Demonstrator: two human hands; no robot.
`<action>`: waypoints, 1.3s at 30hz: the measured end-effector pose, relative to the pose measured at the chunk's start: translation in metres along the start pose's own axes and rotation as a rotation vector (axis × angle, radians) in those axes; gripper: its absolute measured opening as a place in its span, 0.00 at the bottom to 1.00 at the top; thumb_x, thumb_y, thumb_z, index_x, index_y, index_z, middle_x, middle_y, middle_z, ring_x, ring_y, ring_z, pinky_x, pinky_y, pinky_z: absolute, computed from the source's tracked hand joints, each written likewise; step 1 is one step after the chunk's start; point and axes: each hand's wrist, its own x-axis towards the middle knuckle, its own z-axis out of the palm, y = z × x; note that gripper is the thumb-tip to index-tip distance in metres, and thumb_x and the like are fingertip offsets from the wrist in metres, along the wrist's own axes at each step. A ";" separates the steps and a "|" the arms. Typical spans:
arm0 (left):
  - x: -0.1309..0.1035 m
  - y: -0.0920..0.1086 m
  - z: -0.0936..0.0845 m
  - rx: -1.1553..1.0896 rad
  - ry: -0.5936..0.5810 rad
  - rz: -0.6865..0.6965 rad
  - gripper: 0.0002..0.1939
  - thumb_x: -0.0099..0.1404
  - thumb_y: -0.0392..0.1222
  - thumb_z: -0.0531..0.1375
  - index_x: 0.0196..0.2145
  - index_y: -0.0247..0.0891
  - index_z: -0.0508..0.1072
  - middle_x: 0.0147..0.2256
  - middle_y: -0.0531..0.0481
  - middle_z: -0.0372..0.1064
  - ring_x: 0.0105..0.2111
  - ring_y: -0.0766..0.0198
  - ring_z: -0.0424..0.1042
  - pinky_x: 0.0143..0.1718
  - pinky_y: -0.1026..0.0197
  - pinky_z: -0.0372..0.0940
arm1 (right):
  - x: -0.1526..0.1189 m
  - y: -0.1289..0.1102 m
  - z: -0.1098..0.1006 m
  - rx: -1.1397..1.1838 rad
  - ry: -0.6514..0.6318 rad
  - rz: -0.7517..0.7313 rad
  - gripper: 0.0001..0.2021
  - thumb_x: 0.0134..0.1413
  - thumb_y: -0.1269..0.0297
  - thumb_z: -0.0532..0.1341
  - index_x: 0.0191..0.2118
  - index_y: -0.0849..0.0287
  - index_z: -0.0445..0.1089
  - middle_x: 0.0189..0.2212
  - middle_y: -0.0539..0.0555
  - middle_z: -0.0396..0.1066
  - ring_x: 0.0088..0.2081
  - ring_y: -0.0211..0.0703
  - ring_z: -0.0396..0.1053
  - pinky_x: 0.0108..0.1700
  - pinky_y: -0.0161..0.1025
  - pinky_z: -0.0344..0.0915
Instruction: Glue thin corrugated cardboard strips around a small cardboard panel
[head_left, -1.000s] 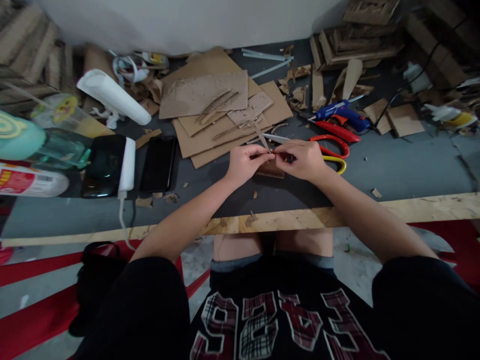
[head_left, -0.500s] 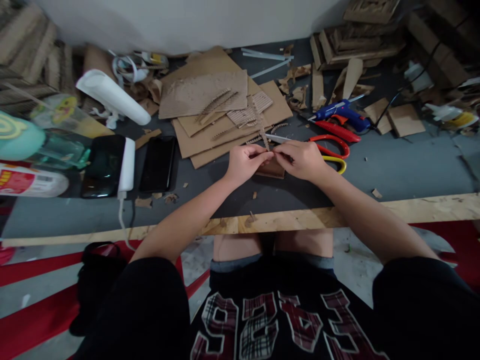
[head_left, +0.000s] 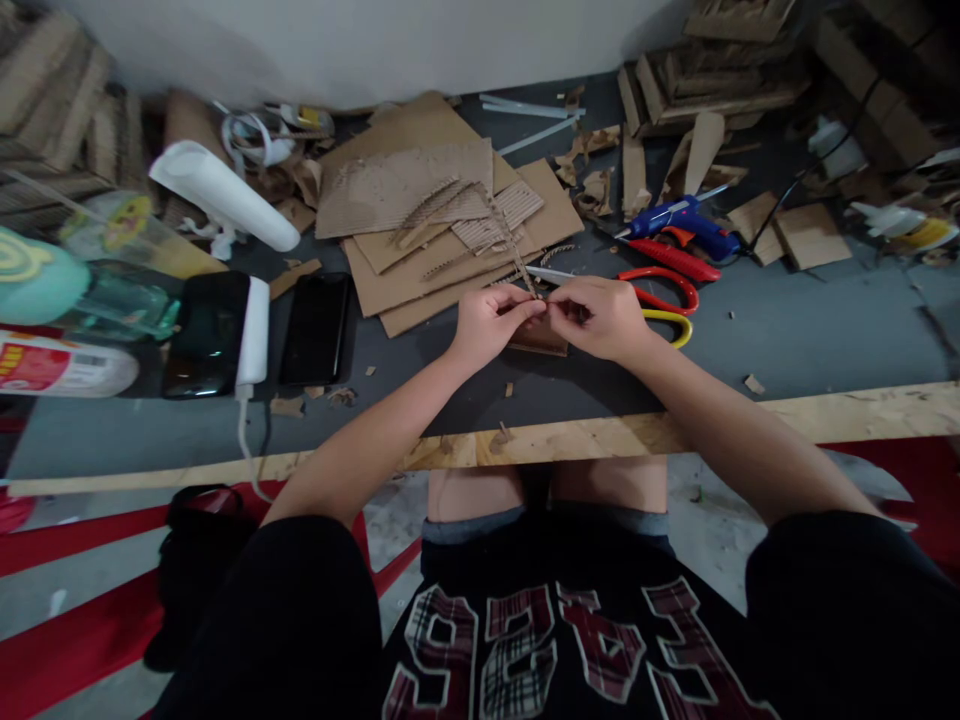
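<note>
A narrow strip of corrugated cardboard [head_left: 511, 243] rises from between my hands and leans back over the cardboard sheets. My left hand [head_left: 491, 325] is closed, thumb and fingers pinching the strip's near end. Close beside it, my right hand [head_left: 600, 315] is closed too, its fingertips at the same end of the strip. Under the hands lies a small brown cardboard piece [head_left: 541, 340], partly covered. Scissors with one red and one yellow handle [head_left: 671, 328] lie by my right hand, their blades partly behind it.
Stacked cardboard sheets [head_left: 405, 180] lie behind the hands. To the right are a blue glue gun [head_left: 682, 225], a red-handled cutter [head_left: 675, 260] and a glue bottle [head_left: 904, 228]. A black phone [head_left: 315, 328] and bottles [head_left: 67, 362] stand left. Glue sticks [head_left: 532, 108] lie at the back.
The strip's upper part has bent over to the left and now curves across the sheets. Both hands stay in nearly the same place.
</note>
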 end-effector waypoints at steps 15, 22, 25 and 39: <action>0.000 0.000 0.001 0.020 0.001 0.036 0.22 0.50 0.59 0.71 0.26 0.36 0.76 0.23 0.53 0.75 0.23 0.71 0.72 0.30 0.66 0.69 | 0.000 0.002 0.009 -0.071 0.053 -0.018 0.08 0.54 0.67 0.57 0.30 0.59 0.73 0.24 0.51 0.74 0.26 0.36 0.69 0.28 0.33 0.60; 0.001 -0.004 -0.001 0.081 -0.042 0.046 0.19 0.54 0.56 0.70 0.28 0.35 0.77 0.24 0.52 0.75 0.25 0.70 0.73 0.31 0.65 0.69 | 0.001 0.001 0.009 -0.130 0.017 -0.024 0.07 0.53 0.68 0.56 0.28 0.58 0.70 0.24 0.51 0.72 0.26 0.36 0.67 0.28 0.34 0.57; 0.003 -0.006 -0.002 0.038 -0.047 0.012 0.20 0.54 0.57 0.70 0.28 0.36 0.77 0.25 0.52 0.75 0.24 0.70 0.73 0.29 0.65 0.70 | 0.001 0.001 0.008 -0.103 0.031 -0.034 0.08 0.55 0.67 0.56 0.29 0.58 0.71 0.24 0.51 0.72 0.26 0.36 0.67 0.28 0.34 0.59; 0.001 -0.003 0.000 -0.056 -0.031 -0.011 0.22 0.52 0.57 0.71 0.34 0.36 0.78 0.30 0.50 0.79 0.28 0.67 0.78 0.34 0.63 0.75 | 0.001 0.005 0.004 0.008 0.110 -0.018 0.10 0.60 0.63 0.58 0.35 0.58 0.77 0.23 0.51 0.72 0.24 0.35 0.67 0.28 0.33 0.63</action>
